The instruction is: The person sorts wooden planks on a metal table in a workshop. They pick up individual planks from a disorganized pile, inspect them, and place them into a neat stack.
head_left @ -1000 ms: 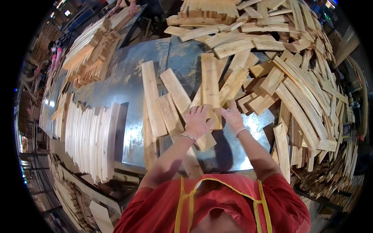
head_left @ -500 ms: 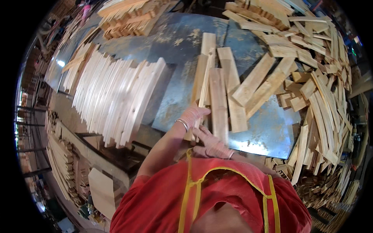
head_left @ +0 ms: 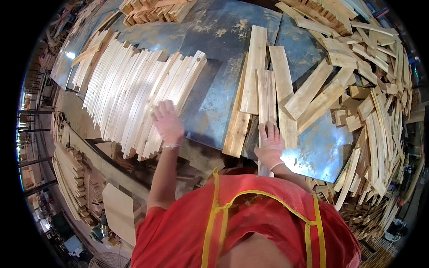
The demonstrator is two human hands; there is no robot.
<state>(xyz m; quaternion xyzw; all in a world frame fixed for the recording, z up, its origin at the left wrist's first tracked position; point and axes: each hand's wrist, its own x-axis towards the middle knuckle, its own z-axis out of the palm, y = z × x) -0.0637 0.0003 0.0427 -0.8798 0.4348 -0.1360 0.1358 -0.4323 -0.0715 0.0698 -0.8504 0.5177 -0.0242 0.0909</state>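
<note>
A narrow pale wooden slat (head_left: 267,100) lies flat on the grey metal counter (head_left: 214,96), running away from the person, its near end under the right hand (head_left: 270,146), whose spread fingers (head_left: 268,130) press on it. It rests between two other light wooden boards, touching both. A long fanned row of thin pale wooden slats (head_left: 134,89), leaning edge on edge, lies further left; the left hand (head_left: 167,123) rests flat on its near right end.

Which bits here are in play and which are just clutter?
In play:
left hand on the fanned row of slats
right hand on a flat board

Lying about:
loose offcut heap at right
stacked pieces at the far edge
metal tabletop
</note>
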